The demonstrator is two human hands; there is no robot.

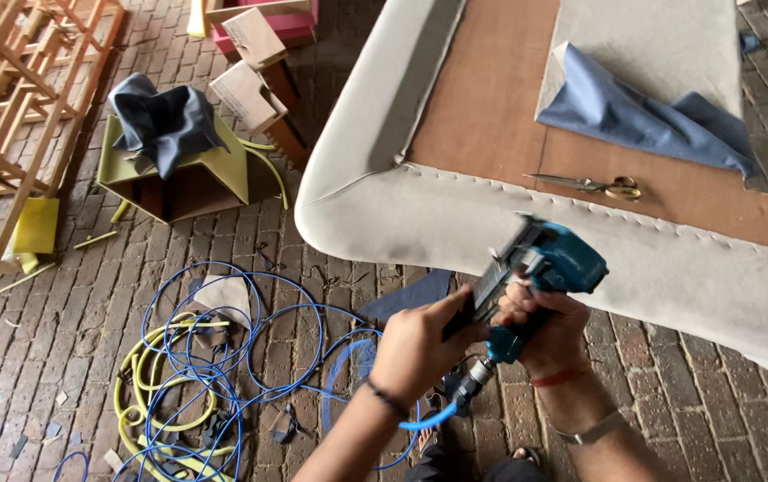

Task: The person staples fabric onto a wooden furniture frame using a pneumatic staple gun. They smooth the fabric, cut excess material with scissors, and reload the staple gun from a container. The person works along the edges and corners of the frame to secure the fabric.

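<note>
**Two hands on a teal air stapler beside an upholstered frame**

Both forearms rise from the bottom edge, wrists banded: a dark band on the left, a red thread and a pale strap on the right. The right hand point(546, 332) is wrapped tight around the grip of the teal pneumatic stapler point(540, 272), fingers fully closed on the handle. The left hand point(417, 345) is cupped against the tool's long dark magazine, thumb and fingers pressed on it rather than closed all the way round. The stapler is held in the air above the brick floor point(71, 312), just short of the near edge of the upholstered frame point(491, 223), its head tilted up towards the grey fabric.

From the base of the handle a blue air hose point(250, 357) runs down and left, looping in loose coils over the bricks together with a yellow hose point(147, 393).

On the frame's brown backing board lie scissors point(594, 185) with yellow handles, and further back a crumpled blue cloth point(643, 112). Off to the left stand a yellow-green box point(223, 165) with dark cloth draped on it, and bare wooden frames point(18, 98).
</note>
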